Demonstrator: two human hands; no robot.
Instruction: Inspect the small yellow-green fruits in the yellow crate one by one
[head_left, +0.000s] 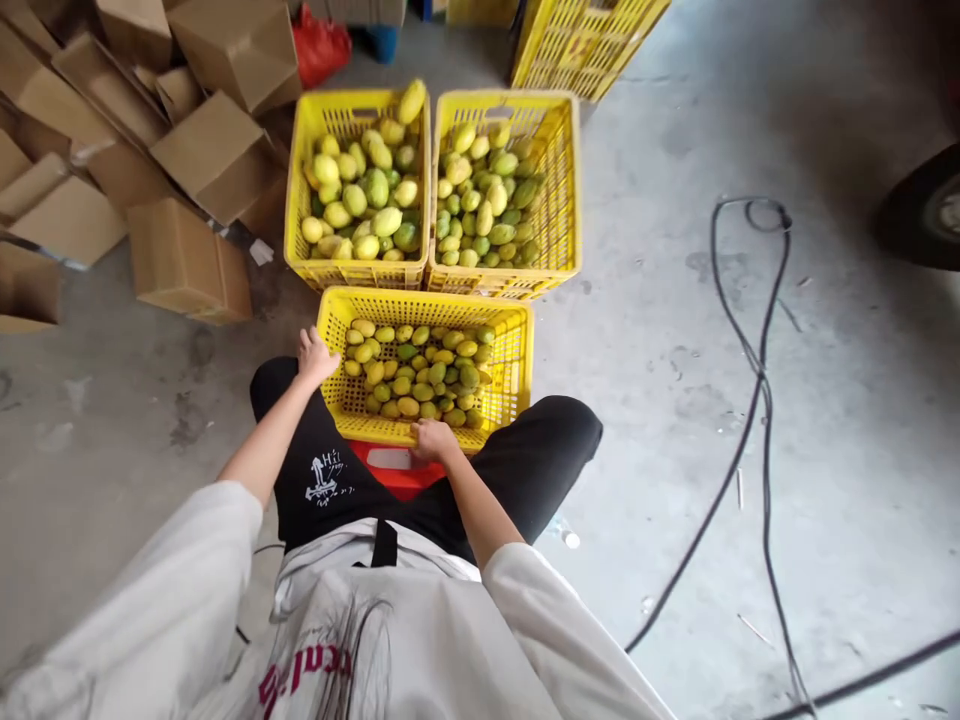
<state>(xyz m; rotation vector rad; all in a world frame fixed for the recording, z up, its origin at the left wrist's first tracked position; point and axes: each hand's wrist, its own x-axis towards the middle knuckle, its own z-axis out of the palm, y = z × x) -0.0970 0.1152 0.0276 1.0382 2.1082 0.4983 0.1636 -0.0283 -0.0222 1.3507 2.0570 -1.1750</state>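
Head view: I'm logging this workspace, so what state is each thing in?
Near crate: open-topped, part-filled with fruit
Left hand: on the near crate's left rim
Right hand: curled at its closest rim
Back left crate: loaded with fruit
Back right crate: loaded with fruit
Cardboard boxes: heaped together
Black cable: loosely looped, crossing itself

Heap of brown cardboard boxes (214,150), crumpled red plastic bag (321,48) just right of the heap; looped black cable (762,372) well right of the heap, round black rubber tyre (919,212) farther right
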